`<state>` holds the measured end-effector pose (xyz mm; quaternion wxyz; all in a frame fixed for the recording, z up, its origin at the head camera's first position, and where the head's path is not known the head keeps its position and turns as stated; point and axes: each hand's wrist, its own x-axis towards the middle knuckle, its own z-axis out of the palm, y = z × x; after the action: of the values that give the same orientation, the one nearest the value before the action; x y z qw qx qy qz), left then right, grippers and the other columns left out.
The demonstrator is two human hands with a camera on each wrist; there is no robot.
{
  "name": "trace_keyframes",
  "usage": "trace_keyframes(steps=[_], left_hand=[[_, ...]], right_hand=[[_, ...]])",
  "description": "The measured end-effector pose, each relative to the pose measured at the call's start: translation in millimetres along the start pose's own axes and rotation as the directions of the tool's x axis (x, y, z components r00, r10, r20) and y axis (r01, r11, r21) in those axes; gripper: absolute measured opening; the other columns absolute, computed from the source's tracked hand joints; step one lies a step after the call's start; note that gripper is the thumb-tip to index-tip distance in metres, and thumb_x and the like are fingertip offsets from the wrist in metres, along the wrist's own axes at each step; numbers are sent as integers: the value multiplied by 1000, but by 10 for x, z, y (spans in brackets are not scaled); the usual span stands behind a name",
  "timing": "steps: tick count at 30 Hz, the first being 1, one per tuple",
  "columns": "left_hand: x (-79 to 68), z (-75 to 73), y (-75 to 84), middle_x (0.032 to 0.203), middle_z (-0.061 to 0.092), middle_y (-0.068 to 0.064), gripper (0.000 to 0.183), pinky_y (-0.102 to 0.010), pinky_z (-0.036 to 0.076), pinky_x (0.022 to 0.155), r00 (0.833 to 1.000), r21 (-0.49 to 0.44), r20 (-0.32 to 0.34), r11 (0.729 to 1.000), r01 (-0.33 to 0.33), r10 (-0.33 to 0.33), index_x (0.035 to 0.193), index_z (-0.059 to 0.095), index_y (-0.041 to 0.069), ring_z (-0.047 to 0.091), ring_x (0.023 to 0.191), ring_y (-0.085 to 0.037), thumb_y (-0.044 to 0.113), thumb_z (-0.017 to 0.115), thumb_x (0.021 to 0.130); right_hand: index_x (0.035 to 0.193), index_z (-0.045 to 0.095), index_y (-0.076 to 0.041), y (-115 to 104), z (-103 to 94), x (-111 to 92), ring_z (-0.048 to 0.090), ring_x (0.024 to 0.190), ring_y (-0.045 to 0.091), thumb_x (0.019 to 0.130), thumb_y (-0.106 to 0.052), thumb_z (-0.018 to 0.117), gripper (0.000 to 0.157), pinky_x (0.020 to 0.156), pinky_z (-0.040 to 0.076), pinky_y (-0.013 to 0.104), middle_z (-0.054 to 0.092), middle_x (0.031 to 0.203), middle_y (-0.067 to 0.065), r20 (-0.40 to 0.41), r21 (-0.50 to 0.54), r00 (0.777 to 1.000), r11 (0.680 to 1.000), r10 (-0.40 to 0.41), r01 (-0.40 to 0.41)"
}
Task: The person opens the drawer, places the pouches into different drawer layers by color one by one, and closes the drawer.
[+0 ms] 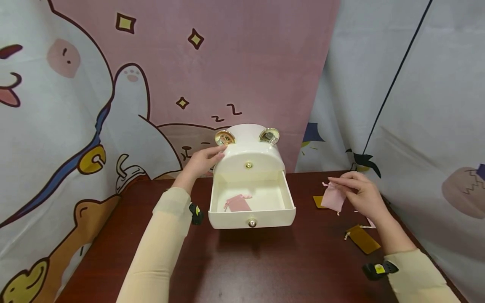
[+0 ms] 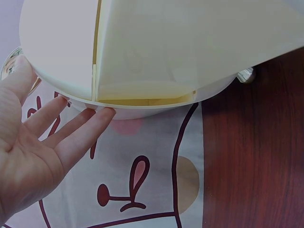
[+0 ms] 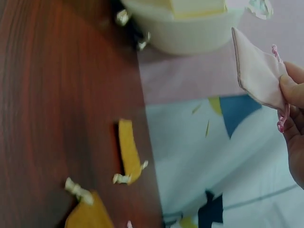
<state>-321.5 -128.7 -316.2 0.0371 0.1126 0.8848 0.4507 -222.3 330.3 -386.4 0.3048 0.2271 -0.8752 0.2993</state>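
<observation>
A white drawer box [image 1: 248,155] with two gold, ear-like rounds on top stands at the back of the table, its lower drawer [image 1: 231,220] pulled out. Inside that drawer lies a pink drawstring pouch [image 1: 239,204]. My left hand [image 1: 204,162] rests against the box's left side near the top, its fingers extended along the edge in the left wrist view. At the right, my right hand [image 1: 361,195] pinches a second pink drawstring pouch [image 3: 259,73] between thumb and fingers, above the table. The pouch hangs by its drawstring end.
Two mustard drawstring pouches lie on the right of the dark table: a nearer pouch [image 1: 363,240] and a farther pouch [image 3: 128,149], partly covered in the head view. Another pink pouch [image 1: 370,224] shows beside my right wrist. Printed cloth [image 1: 242,63] hangs behind.
</observation>
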Motion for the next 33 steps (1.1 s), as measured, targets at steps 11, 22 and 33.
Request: trace_keyframes(steps=[11,22,33], left_hand=[[-3,11,-8,146,49,-8,47,-42,60,78,1000,5,1,1000,0,0,148,49,36,61,112,-30,44,54,101],[22,9,-22,148,47,-8,47,-47,59,80,1000,-5,4,1000,-7,7,147,49,36,60,114,-32,44,54,101],[27,4,-26,148,47,-8,47,-43,60,77,1000,2,8,1000,-16,16,147,49,35,61,113,-31,43,54,101]], right_hand=[[108,78,-9,-364,172,401,47,86,11,76,24,70,46,65,41,13,60,94,0,23,96,977,973,-212,209],[105,79,-8,-739,349,746,49,87,13,77,19,73,39,70,41,18,62,93,-1,30,208,937,919,-348,335],[102,79,-7,-915,639,943,51,85,14,76,21,72,39,69,39,22,63,93,-3,71,265,899,877,-433,401]])
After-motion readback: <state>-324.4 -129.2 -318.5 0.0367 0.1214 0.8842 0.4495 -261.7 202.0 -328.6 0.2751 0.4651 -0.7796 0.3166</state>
